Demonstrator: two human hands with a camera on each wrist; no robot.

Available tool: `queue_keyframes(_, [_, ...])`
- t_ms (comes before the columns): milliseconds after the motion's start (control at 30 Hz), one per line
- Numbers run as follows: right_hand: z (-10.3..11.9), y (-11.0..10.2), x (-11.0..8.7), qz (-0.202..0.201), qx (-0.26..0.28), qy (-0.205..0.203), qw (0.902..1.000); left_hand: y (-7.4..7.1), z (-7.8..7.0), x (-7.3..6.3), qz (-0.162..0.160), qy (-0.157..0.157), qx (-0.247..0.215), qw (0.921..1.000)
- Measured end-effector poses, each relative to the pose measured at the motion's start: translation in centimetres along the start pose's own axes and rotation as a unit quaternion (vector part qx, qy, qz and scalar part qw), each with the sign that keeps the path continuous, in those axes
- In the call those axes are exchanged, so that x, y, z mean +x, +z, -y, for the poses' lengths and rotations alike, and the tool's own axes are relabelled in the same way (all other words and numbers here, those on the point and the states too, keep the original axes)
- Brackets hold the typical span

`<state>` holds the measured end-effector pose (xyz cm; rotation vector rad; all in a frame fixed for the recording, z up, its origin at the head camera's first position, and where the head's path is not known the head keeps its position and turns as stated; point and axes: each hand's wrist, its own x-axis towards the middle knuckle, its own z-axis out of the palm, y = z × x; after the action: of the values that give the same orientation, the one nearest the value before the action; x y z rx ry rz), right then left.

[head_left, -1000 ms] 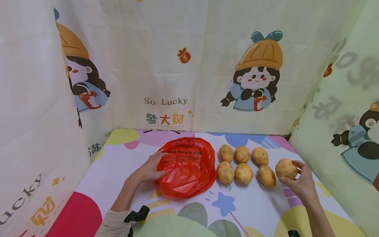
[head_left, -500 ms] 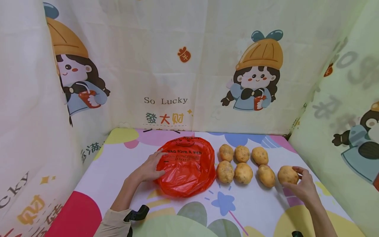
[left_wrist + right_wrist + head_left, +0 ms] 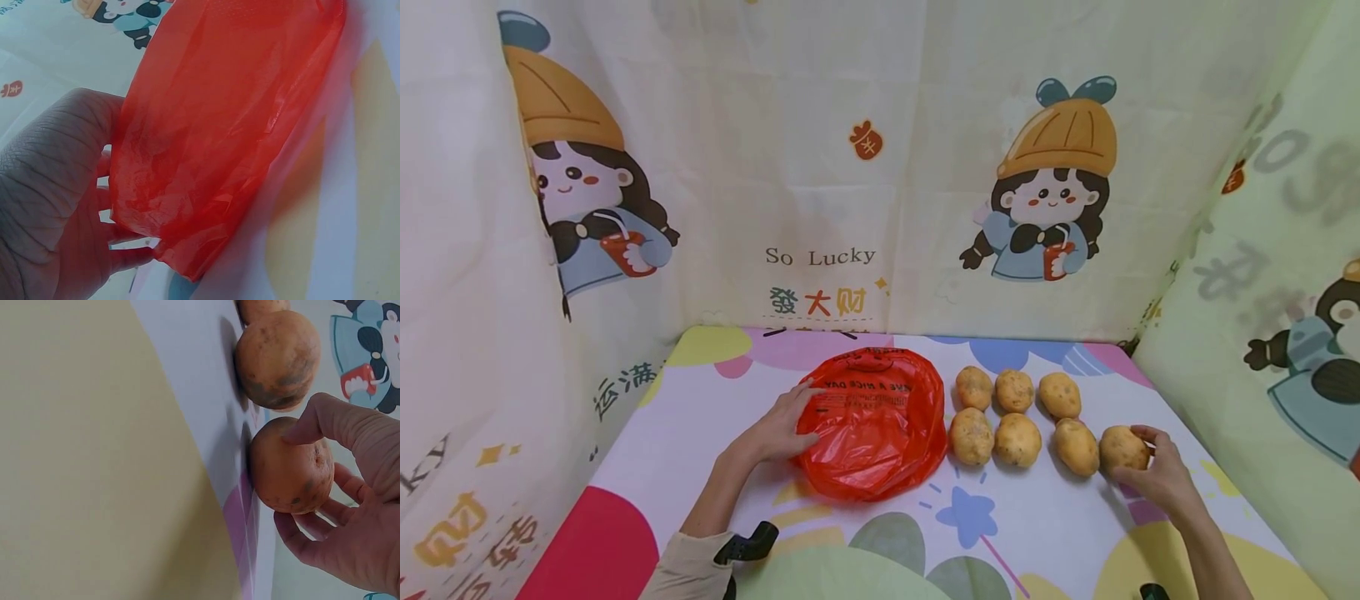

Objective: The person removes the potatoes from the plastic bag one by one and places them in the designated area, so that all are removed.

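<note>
A red plastic bag (image 3: 880, 433), rolled open into a round shape, stands at the left of the table. My left hand (image 3: 784, 425) lies against its left side, thumb and fingers spread; in the left wrist view the fingers (image 3: 128, 259) show at the bag's lower edge. With thumb and fingertips, my right hand (image 3: 1163, 473) holds a potato (image 3: 1123, 450) at the right end of the front row. The right wrist view shows that potato low at the table surface, beside another potato (image 3: 279, 359).
Several more potatoes stand in two rows between the bag and my right hand, among them a back-row potato (image 3: 1014, 391) and a front-row potato (image 3: 972, 437). Printed cloth (image 3: 925, 208) walls in the table (image 3: 1045, 533) at the back and both sides.
My right hand has brought the potato down and then slightly left, close to the neighbouring potato. The left hand and the bag have stayed in place.
</note>
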<state>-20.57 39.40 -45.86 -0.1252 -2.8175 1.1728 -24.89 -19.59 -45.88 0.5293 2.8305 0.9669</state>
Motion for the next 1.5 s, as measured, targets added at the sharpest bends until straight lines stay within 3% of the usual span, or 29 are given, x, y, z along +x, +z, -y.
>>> queue_keyframes(267, [-0.4,0.1,0.1,0.011,-0.005,0.000,0.9999,0.4,0.1,-0.2,-0.001,-0.013,-0.011,0.9999])
queue_keyframes(700, [0.7,0.9,-0.7,-0.058,-0.013,0.003,0.9982,0.3,0.3,-0.7,-0.004,-0.015,-0.007,0.9999])
queue_keyframes(967, [4.4,2.4,-2.0,-0.118,0.021,0.016,0.9926,0.0,0.5,-0.8,-0.010,0.000,0.002,0.9999])
queue_keyframes(1200, [8.2,4.0,-2.9,-0.131,0.069,0.013,0.9889,-0.2,0.2,-0.9,-0.028,-0.006,0.014,0.9995])
queue_keyframes(1500, [11.8,7.9,-3.5,-0.127,0.115,-0.070,0.9826,-0.5,0.0,-1.1,-0.047,0.015,0.026,0.9985])
